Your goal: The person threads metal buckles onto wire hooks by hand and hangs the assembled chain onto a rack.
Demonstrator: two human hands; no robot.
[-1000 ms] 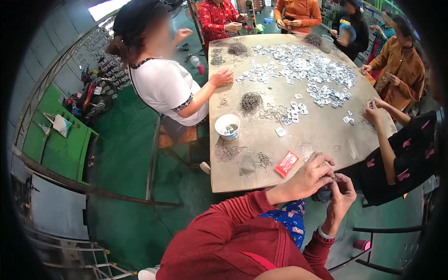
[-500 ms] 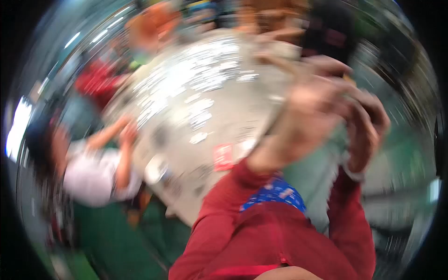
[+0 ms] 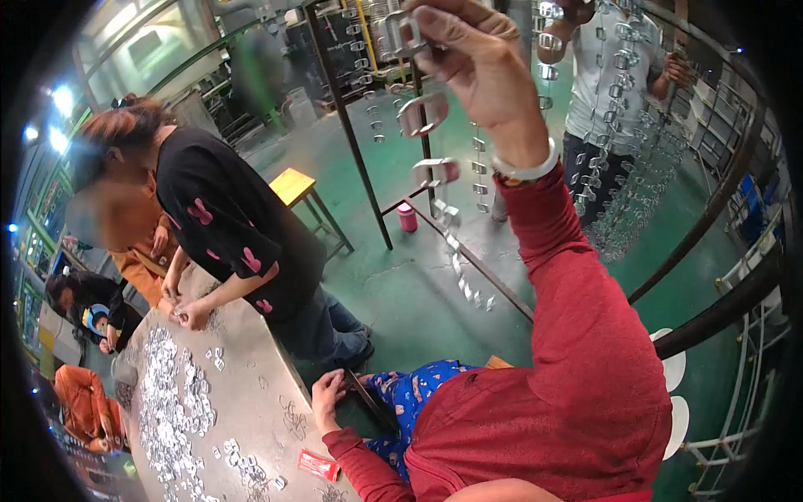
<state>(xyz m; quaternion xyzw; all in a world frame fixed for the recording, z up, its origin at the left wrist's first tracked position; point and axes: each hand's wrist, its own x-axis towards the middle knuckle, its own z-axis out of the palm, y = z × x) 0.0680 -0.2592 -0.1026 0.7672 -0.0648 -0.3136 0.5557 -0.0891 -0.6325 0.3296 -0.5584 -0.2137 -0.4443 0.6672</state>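
Observation:
My right hand (image 3: 493,79), with a pale bracelet on its wrist, is raised at the upper middle. Its fingers and thumb are closed on a metal buckle piece (image 3: 401,35). Below it a chain of linked metal pieces (image 3: 437,171) hangs down. Low beside the table's edge is my left hand (image 3: 329,400), its fingers curled together; what they hold, if anything, is too small to make out. Near it on the table (image 3: 259,351) lies a red packet (image 3: 318,465).
Many loose metal pieces (image 3: 171,410) cover the table. Beside it stands a person in black (image 3: 222,201). More hanging chains (image 3: 615,100) and another person (image 3: 598,75) are at the upper right. A dark frame bar (image 3: 351,125), a yellow-topped stool (image 3: 293,186) and a pink cup (image 3: 406,217) stand beyond.
The view has swung right, away from the table's middle. My hands, earlier together, are now apart: the right has risen to the hanging chain, the left is low by the table edge.

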